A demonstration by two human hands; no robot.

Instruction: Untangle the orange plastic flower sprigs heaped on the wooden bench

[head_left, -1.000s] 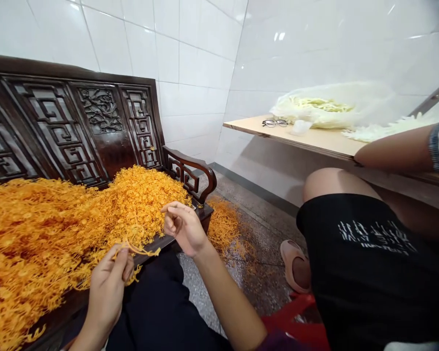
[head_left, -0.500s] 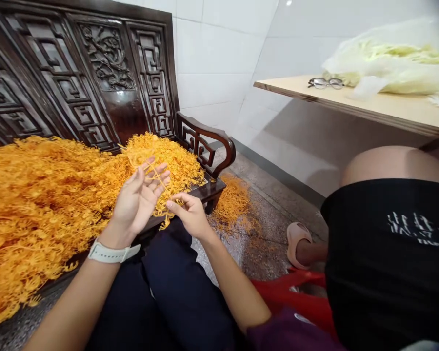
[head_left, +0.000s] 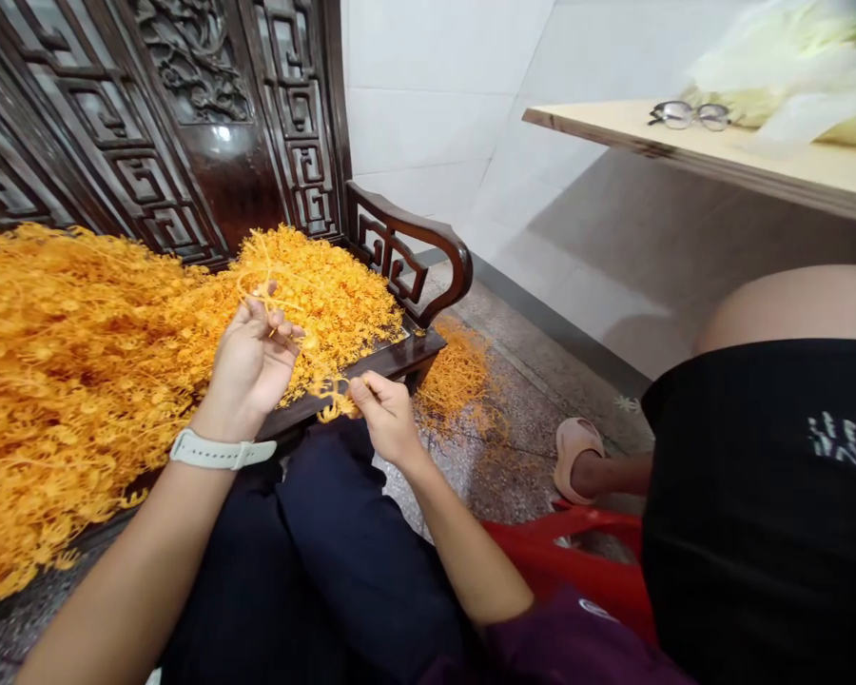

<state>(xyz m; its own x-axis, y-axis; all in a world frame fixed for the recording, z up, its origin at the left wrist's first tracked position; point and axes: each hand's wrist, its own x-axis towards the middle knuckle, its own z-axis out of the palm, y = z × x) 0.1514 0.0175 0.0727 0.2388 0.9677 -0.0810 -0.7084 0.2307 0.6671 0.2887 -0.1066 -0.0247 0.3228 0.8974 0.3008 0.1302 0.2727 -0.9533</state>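
Note:
My left hand (head_left: 253,362), with a pale watch strap (head_left: 221,452) at the wrist, is closed on a thin orange strand (head_left: 257,281) that loops up above the fingertips. Lower and to the right, my right hand (head_left: 386,414) pinches a curly orange piece (head_left: 337,400) between thumb and forefinger. Whether the two pieces are joined cannot be made out. Both hands are in front of a large heap of similar orange stringy pieces (head_left: 78,362), which spreads over the seat of a dark carved wooden bench (head_left: 235,190).
More orange scraps (head_left: 457,371) lie on the speckled floor beside the bench's armrest (head_left: 428,219). At right, eyeglasses (head_left: 691,115) and a pale plastic bag (head_left: 791,76) rest on a wooden board. Another person's leg in black shorts (head_left: 756,476) is close by, near a red stool (head_left: 571,561).
My left fingers, spread with the strand across them earlier, have curled closed on it. My right hand has shifted slightly right, still pinching. The whole view has tilted down and left.

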